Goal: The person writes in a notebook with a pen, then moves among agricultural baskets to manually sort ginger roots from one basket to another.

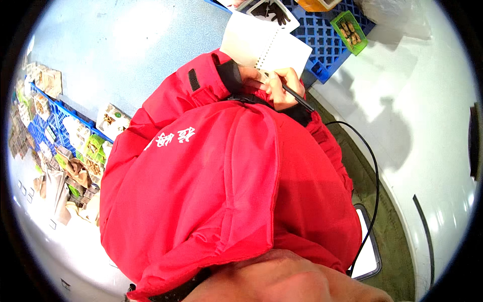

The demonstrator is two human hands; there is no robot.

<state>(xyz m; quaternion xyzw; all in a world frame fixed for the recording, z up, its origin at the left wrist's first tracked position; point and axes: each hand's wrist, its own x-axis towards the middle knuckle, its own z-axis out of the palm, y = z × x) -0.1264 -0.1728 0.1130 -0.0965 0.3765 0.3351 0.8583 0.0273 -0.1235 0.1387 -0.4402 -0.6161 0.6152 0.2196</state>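
Pinching a black pen point(297, 96) between thumb and fingers, my right hand point(286, 88) was at the near edge of the open spiral notebook point(287, 51), just in front of my chest. My left hand point(250, 75) was beside it at the same edge; I could not tell whether it gripped the paper. Beyond the pages, a dark glove point(277, 13) lay in a white tray point(292, 23), near a green basket point(358, 48).

White lettering point(185, 134) marks the red, black-cuffed jacket point(211, 186).
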